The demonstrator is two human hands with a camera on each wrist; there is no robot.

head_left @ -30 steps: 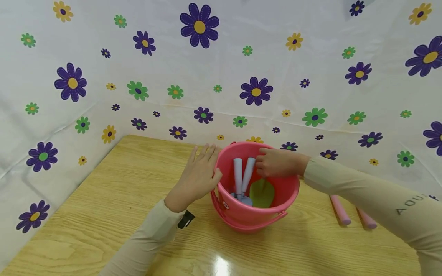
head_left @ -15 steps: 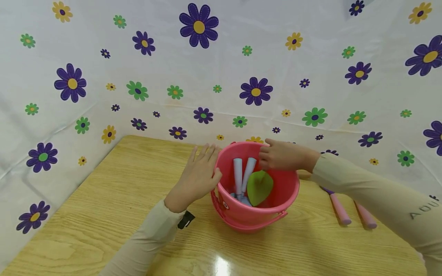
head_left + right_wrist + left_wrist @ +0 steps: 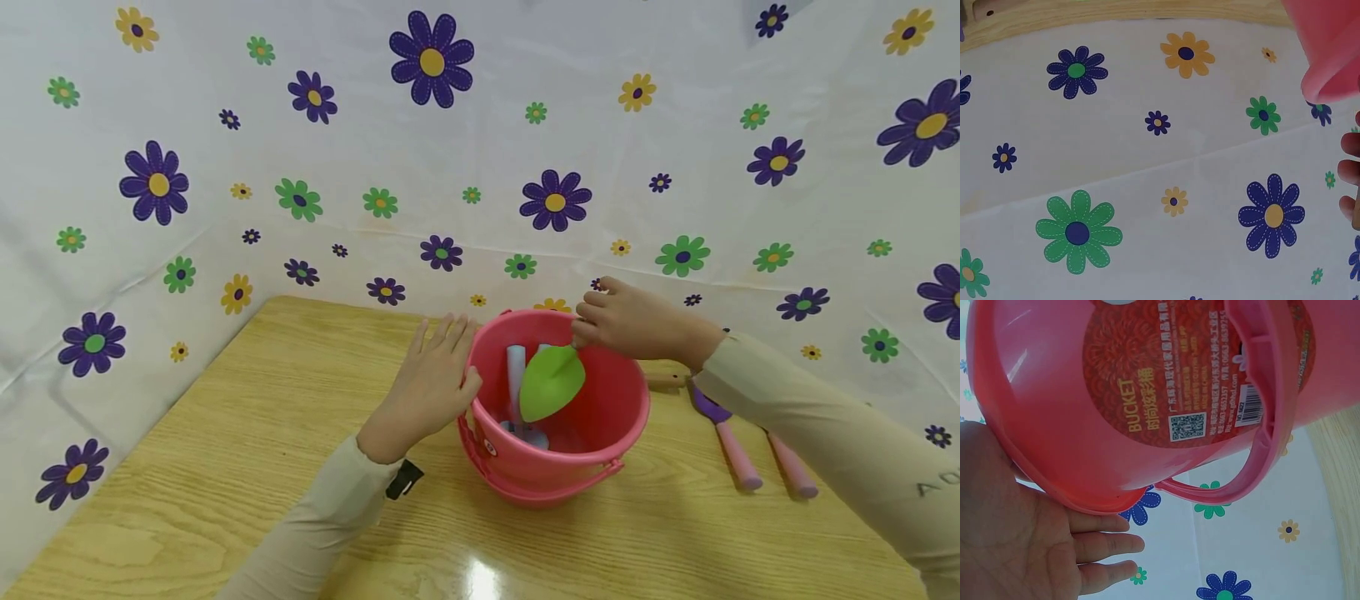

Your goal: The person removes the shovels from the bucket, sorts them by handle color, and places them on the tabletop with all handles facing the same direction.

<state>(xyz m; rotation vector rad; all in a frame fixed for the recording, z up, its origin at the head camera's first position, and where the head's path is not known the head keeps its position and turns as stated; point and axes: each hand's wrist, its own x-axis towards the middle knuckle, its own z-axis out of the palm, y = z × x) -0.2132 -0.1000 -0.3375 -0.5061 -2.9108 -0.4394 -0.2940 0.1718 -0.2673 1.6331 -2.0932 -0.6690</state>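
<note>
A pink bucket stands on the wooden table, its handle hanging down at the front. My left hand rests on the left of its rim with fingers straight; the left wrist view shows the palm beside the rim and the labelled bucket wall. Over the right of the bucket's mouth, my right hand holds a green trowel with curled fingers. The trowel's broad blade hangs tilted inside the mouth, and its handle is hidden by the hand. Below it, a tool with a pale blue handle stands in the bucket, and another is mostly covered.
To the right lie a purple tool with a pink handle and a second pink handle, partly under the right sleeve. A wooden handle lies behind the bucket. A flower-printed white cloth rises behind the table.
My right hand has risen and moved right, lifting the green trowel from low in the bucket up to the mouth. The left hand has stayed at the rim.
</note>
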